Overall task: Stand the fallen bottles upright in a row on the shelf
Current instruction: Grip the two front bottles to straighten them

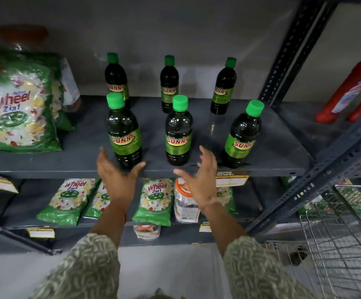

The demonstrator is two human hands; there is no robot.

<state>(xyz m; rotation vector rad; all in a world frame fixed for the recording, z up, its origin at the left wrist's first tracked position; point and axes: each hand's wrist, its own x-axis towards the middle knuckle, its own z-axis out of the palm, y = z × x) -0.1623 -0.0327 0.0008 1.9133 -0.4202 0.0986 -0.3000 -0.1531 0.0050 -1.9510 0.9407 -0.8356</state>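
Observation:
Several dark bottles with green caps and SUNNY labels stand upright on the grey shelf point(272, 147), in two rows. The front row holds a left bottle point(123, 130), a middle bottle point(178, 131) and a right bottle point(242, 134). Behind them stand a back left bottle point(115, 78), a back middle bottle point(169, 83) and a back right bottle point(223, 86). My left hand point(117, 175) hovers open just in front of the front left bottle. My right hand point(201, 178) is open at the shelf's front edge, between the middle and right front bottles. Neither hand holds anything.
Green Wheel detergent bags point(22, 104) lean at the shelf's left end. More bags point(67, 201) and a plastic jar point(183, 201) fill the shelf below. Red bottles point(348, 91) lie on the neighbouring shelf to the right. A wire basket point(337, 244) stands at lower right beside the perforated upright point(291, 48).

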